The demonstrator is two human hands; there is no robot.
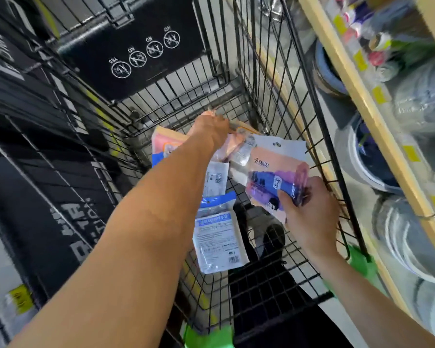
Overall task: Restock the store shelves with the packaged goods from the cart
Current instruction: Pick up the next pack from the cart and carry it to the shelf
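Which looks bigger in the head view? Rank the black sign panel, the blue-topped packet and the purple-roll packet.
1. black sign panel, clearly largest.
2. purple-roll packet, held in the right hand, and blue-topped packet: alike, and differing nearness leaves them unranked.

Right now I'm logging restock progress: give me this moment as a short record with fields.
left hand: reaching deep into the cart, on a pink-orange packet
right hand: gripping a packet with purple rolls by its lower edge
cart: black wire cart, several packets left inside
loose item: blue-and-white packet lying in the cart
shelf: wooden-edged shelf on the right, yellow tags, wrapped goods
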